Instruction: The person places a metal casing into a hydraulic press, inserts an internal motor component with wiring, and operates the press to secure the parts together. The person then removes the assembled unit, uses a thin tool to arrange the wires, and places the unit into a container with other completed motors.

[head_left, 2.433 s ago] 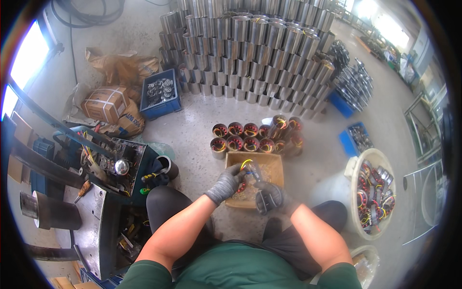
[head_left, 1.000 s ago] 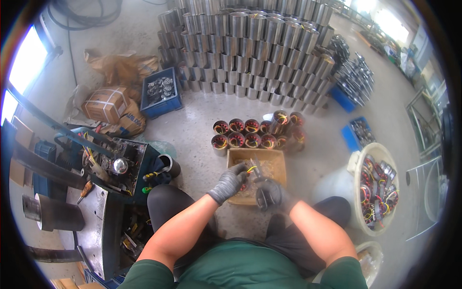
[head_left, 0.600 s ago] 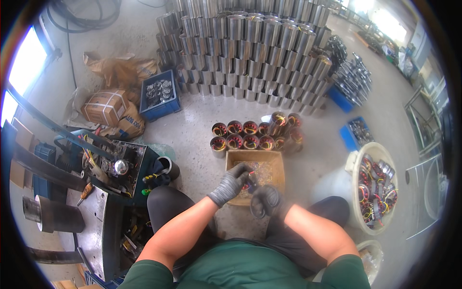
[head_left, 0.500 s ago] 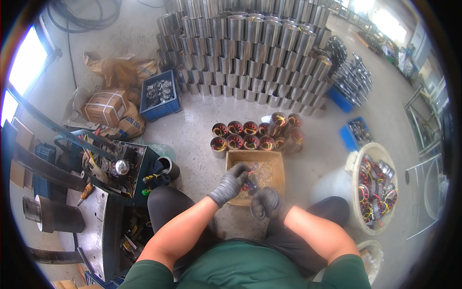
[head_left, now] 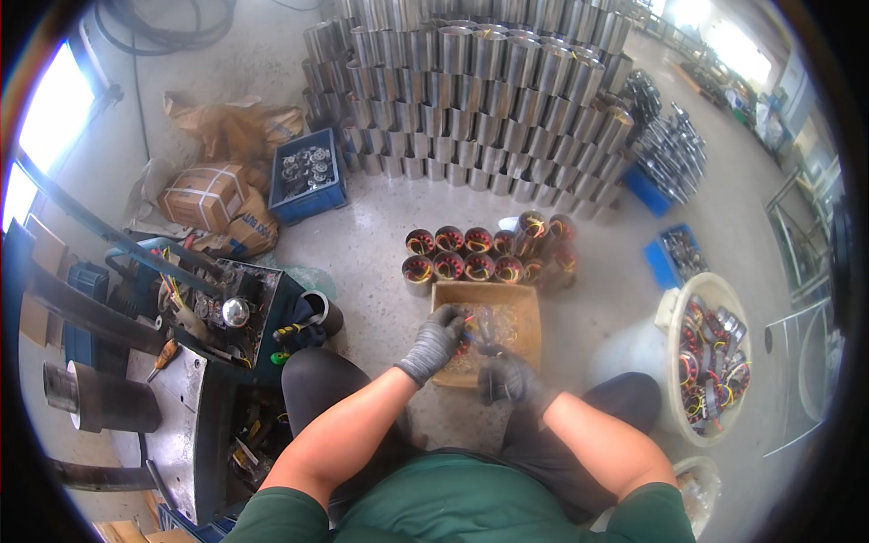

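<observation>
Above the near left part of a tan open box (head_left: 531, 317), my left hand (head_left: 434, 344) in a grey knit glove is closed, its fingertips pinched on a small piece with red on it, too small to make out. My right hand (head_left: 509, 378), gloved in grey too, is curled at the box's near right edge. A dark slim hand tool (head_left: 486, 335) rises from its fingers toward the left hand; its exact kind is not clear. Scraps of thin coloured wire (head_left: 511, 337) cover the box bottom. Just beyond stand two rows of metal cylinders (head_left: 478, 266) with red parts and yellow wires inside.
Stacked steel tubes (head_left: 471, 118) form a wall at the back. A white bucket (head_left: 672, 344) of wired motor parts stands right. At left are a machine bench (head_left: 176, 403), a dark cylinder (head_left: 328, 317), a blue crate (head_left: 308, 176) of metal parts and a carton (head_left: 204, 197).
The right hand has shifted slightly, and the dark tool now points up over the box beside the left fingertips. The whole view has moved a little.
</observation>
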`<state>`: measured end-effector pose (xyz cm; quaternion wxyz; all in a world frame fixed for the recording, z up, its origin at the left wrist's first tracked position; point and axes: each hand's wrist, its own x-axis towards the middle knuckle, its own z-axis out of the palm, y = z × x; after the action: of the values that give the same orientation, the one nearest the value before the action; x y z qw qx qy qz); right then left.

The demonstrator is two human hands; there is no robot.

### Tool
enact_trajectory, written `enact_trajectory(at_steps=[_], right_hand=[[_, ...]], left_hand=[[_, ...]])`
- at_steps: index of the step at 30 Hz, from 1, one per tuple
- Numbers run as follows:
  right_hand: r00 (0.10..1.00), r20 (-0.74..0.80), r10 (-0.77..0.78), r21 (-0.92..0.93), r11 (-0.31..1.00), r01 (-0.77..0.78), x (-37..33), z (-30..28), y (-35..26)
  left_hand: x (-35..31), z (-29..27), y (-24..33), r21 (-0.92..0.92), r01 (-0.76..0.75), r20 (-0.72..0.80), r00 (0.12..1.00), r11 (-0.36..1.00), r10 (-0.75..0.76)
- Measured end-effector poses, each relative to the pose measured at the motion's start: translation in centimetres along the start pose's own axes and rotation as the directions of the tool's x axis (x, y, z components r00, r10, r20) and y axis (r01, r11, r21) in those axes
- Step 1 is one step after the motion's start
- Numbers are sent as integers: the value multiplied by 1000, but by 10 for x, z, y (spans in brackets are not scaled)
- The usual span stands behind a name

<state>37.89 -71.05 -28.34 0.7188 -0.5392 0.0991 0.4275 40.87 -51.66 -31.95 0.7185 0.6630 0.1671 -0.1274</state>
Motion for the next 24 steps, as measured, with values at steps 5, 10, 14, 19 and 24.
enact_trajectory(at_steps=[5, 10, 14, 19, 24], right_hand=[[991, 26, 135, -62, 989, -133, 25, -18, 3], [974, 49, 220, 68, 972, -223, 12, -5, -19], [997, -10, 79, -171, 982, -79, 0, 2, -27], [998, 47, 35, -114, 993, -29, 13, -17, -14], [997, -39, 68, -15, 998, -69, 29, -18, -3]], left_hand=[[4, -1, -6, 48, -126, 69, 990, 991, 122], [4, -1, -11, 146, -151, 106, 985, 978, 136], [-5, 2, 3, 236, -157, 108, 985, 959, 135], [-1, 3, 2, 255, -164, 137, 982, 953, 133], [15, -13, -10, 274, -223, -3, 973, 936, 232]])
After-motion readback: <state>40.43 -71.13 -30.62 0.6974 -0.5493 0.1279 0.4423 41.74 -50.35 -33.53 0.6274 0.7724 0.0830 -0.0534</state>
